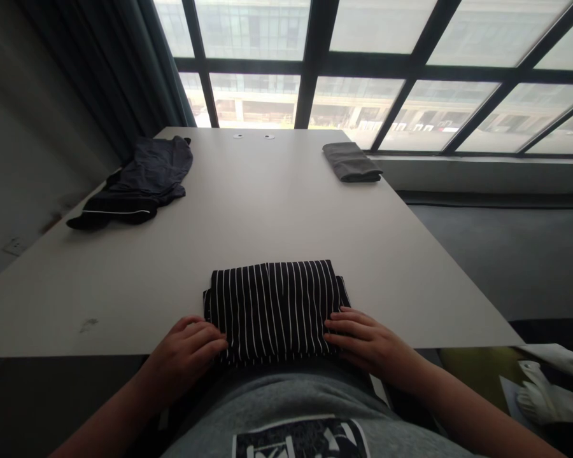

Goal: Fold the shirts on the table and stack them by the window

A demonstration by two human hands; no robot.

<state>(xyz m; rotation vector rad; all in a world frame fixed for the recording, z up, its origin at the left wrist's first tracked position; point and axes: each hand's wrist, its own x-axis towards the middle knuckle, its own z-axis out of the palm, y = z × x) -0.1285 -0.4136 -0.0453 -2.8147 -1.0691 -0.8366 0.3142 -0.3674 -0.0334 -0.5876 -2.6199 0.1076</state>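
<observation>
See a folded striped cloth (274, 312) at lower centre of the frame, on the near edge of the table (253, 216). Note left hand (191, 343) and right hand (360, 336) at its two sides, fingers close together, resting on fabric; cannot tell whether pinching. Could slip off the edge if drawn nearer, or come unfolded if tugged unevenly from one side.

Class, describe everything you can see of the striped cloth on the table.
The striped cloth is black with thin white stripes running roughly front to back, and looks like soft fabric. It lies folded in layers, slightly rumpled, under layers peeking out at both sides, at the near edge of the white table. The left hand touches its left side, the right hand its right.
</observation>
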